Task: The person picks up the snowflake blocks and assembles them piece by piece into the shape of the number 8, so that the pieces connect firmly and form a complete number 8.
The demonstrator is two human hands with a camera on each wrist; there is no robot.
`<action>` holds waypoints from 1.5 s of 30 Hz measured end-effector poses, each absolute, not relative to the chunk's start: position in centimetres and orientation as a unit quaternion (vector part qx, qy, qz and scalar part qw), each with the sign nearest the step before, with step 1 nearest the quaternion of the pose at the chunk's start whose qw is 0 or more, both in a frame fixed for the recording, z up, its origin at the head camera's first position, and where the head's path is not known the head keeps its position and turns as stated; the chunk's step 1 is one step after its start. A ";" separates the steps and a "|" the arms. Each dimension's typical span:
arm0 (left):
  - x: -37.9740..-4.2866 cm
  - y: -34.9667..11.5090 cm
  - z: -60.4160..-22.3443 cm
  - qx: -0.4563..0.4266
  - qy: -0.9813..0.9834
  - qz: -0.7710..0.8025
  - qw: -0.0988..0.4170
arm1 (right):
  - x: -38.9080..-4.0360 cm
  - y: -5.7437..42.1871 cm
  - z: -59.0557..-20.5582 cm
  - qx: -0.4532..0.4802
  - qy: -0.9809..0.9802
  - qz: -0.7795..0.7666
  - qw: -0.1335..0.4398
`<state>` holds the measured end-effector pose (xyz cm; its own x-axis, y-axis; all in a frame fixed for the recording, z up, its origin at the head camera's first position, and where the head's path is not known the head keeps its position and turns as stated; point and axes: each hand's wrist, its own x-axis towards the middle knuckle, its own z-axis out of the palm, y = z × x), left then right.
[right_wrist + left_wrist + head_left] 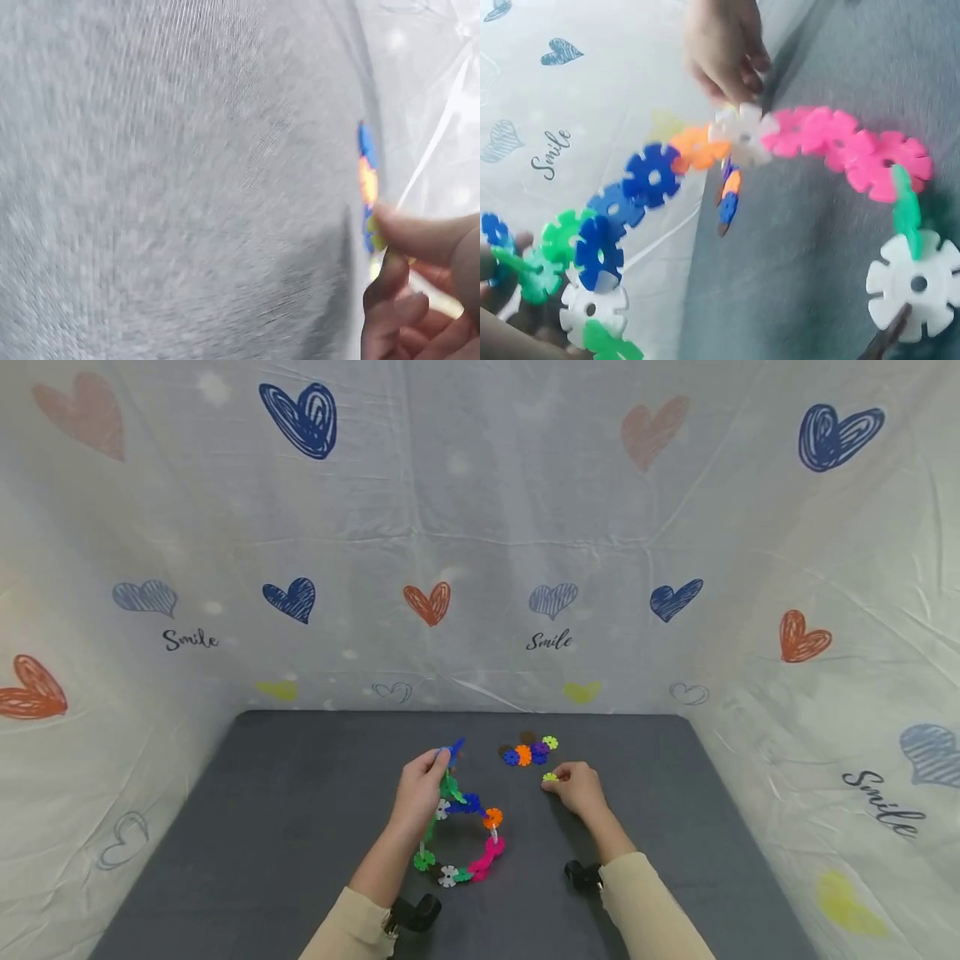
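Note:
A ring of linked plastic snowflake discs (pixel 487 858) in pink, white, green, blue and orange lies on the dark table, with a short linked tail rising from its far left side. My left hand (pixel 422 781) pinches the blue snowflake disc (pixel 455 750) at the tail's top end. In the left wrist view, white, pink and blue discs (pixel 654 175) of the linked chain curve away from that hand. My right hand (pixel 577 789) pinches a yellow-green snowflake disc (pixel 551 777) between thumb and fingers; in the right wrist view the fingers hide most of this disc.
Past my right hand is a small cluster of snowflake discs, with an orange disc (pixel 523 755), blue, purple and brown ones, and a yellow-green disc (pixel 551 742) at its right. A heart-printed curtain (pixel 480 643) stands behind the dark table (pixel 300 827) and along both sides.

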<state>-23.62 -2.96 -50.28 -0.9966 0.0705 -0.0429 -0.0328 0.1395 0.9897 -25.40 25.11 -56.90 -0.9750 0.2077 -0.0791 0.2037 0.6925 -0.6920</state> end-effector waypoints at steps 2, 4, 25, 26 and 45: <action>-23.5 -3.0 -50.0 0.053 0.781 0.622 0.024 | -24.9 24.5 -56.2 -0.083 -0.900 0.427 0.018; -23.3 -3.1 -49.7 0.097 0.799 0.593 0.007 | -24.3 23.5 -55.1 -0.040 -0.878 0.476 0.034; -22.1 -2.7 -47.6 0.262 0.833 0.482 -0.075 | -20.5 18.1 -47.7 0.160 -0.750 0.600 0.227; -22.0 -2.7 -47.5 0.262 0.835 0.478 -0.078 | -20.4 18.2 -47.5 0.175 -0.755 0.588 0.232; -21.5 -2.3 -46.6 0.280 0.872 0.394 -0.079 | -20.7 19.5 -46.9 0.298 -0.794 0.439 0.296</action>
<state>-21.46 -2.31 -46.60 -0.8302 0.4266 0.3588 0.5512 0.5321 0.6427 -20.73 19.47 -46.91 -0.6464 -0.2141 0.7324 -0.7340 0.4367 -0.5201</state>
